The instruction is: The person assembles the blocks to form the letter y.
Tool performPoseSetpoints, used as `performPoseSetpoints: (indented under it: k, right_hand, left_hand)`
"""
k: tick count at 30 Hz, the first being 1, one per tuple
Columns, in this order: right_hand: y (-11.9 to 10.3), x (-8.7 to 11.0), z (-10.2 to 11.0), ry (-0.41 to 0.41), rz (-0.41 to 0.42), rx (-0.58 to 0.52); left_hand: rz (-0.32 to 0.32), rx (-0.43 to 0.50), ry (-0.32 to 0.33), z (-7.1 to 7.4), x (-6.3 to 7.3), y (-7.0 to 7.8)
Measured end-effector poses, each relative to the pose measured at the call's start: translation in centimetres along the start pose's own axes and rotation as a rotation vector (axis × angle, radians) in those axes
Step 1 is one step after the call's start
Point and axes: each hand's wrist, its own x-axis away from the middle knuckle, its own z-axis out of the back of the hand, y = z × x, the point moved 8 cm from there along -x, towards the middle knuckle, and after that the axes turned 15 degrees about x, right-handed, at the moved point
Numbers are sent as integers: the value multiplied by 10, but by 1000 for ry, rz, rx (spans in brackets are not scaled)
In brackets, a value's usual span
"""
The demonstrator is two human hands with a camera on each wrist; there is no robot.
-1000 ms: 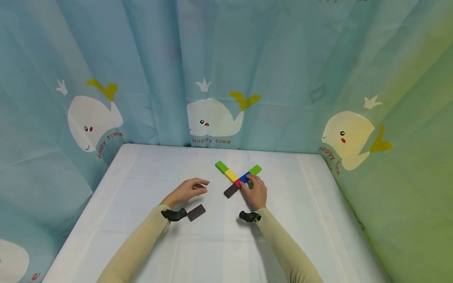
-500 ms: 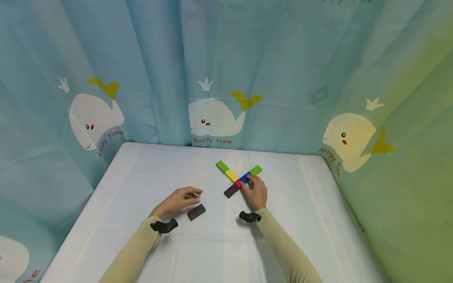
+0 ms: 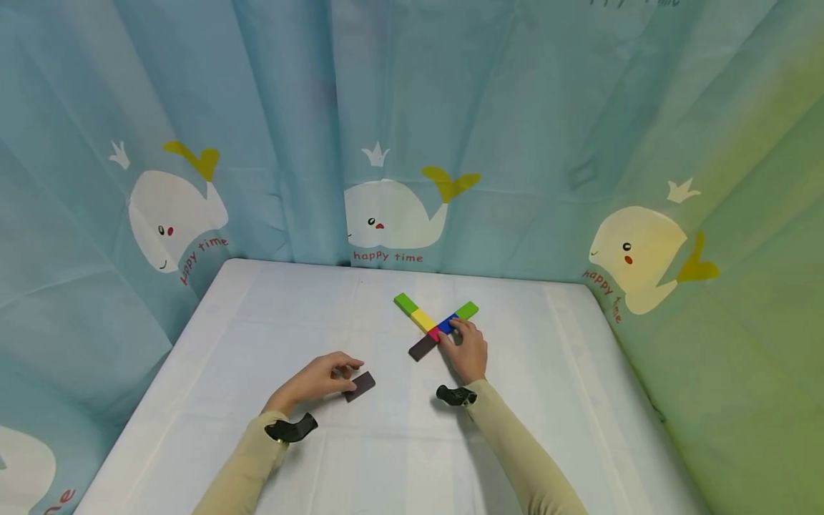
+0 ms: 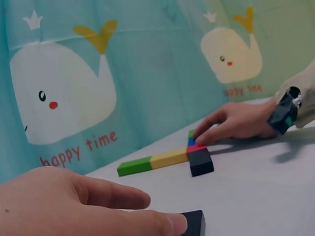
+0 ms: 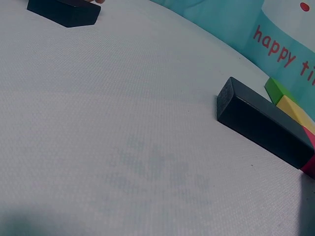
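On the table, several coloured wooden blocks form a branching shape. A red block [image 3: 433,334] is at the joint, with yellow [image 3: 422,320] and green [image 3: 405,304] blocks running far left. A blue block [image 3: 447,326] and another green block [image 3: 468,310] extend far right, and a black block [image 3: 422,347] points near left. My right hand [image 3: 468,352] holds the blue block between thumb and fingers, beside the red one. Closer to me lies a loose black block [image 3: 364,386]. The thumb of my left hand [image 3: 315,379] touches its left end; the other fingers are spread above, apart from it.
A white cloth covers the table [image 3: 386,443]. Behind it and at both sides hangs a blue-green curtain [image 3: 528,143] printed with whales. Each wrist wears a black camera mount, the left mount [image 3: 292,429] and the right mount [image 3: 455,395].
My left hand has drawn back toward me and lowered, bringing its thumb to the loose black block. My right hand and the joined blocks have stayed in place.
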Motion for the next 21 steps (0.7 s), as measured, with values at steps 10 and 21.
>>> performPoseSetpoints:
  k: [10,21]
  right_hand:
    - [0,0,-2,1,3,-11]
    - [1,1,-2,-6,-8,1]
  left_hand:
    - [-18,-19,34,-12,7,-5]
    - [-19,-88,14,-22,16,3]
